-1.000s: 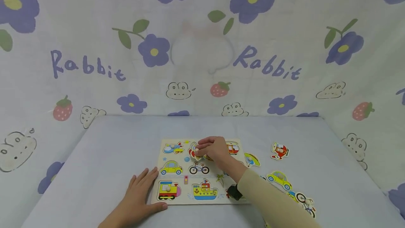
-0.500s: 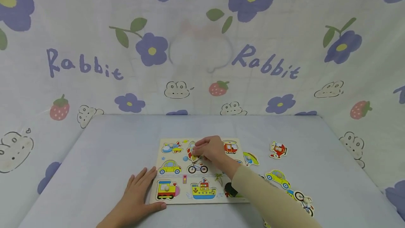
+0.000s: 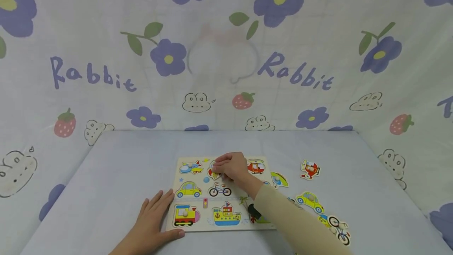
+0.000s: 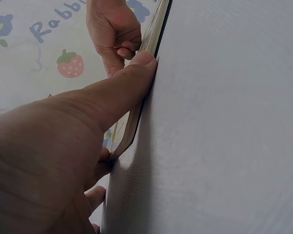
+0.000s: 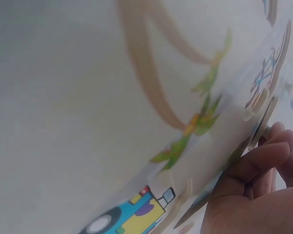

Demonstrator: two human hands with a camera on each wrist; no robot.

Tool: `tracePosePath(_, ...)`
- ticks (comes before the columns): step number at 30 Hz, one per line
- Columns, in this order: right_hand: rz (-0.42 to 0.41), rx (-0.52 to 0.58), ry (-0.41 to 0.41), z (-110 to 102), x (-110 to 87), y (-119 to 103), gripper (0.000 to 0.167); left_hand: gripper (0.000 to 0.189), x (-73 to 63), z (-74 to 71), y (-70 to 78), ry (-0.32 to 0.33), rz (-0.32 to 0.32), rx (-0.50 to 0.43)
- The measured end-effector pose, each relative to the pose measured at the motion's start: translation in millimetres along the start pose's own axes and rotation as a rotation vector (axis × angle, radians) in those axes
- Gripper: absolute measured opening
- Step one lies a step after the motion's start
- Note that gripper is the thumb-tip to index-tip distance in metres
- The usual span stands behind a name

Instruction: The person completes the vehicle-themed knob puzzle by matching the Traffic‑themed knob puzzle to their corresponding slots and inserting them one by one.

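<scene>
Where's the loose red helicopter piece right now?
Head view, right side: the red helicopter piece lies on the table, to the right of the puzzle board and just beyond the loose yellow car piece.

red puzzle pc (image 3: 213,174) partly hidden by r hand (image 3: 232,168).

Pale tabletop (image 3: 134,164) bears 1 puzzle board (image 3: 204,216), loose vehicle pieces (image 3: 310,202) beside it

We see a cloth-walled tabletop booth (image 3: 325,15), whether in a home or studio we cannot tell: fabric (image 3: 219,64) printed with flowers (image 3: 168,57) and "Rabbit" fills the upper frame and both sides, above a pale-covered table (image 3: 134,160) across the bottom.
</scene>
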State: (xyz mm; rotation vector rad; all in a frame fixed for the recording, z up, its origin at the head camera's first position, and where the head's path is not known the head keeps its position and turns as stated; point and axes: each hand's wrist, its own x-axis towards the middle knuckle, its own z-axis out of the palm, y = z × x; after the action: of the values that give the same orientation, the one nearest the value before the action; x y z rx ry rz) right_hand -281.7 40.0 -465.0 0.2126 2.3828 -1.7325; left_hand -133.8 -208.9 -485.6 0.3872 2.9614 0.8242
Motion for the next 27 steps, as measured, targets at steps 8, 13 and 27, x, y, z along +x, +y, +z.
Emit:
tracePosePath(8, 0.032, 0.037, -0.025, 0.1, -0.1, -3.8, 0.019, 0.113, 1.0, 2.1, -1.1, -0.01, -0.021, 0.003)
tracePosePath(13, 0.048, 0.052, -0.022, 0.9, 0.6, -4.8, 0.019, 0.114, 1.1, 2.0, -1.1, -0.018, -0.033, 0.007)
tracePosePath(27, 0.068, 0.07, -0.023, 0.2, 0.4, -3.3, 0.021, 0.114, 0.4, 0.9, -0.8, -0.01, 0.002, 0.0)
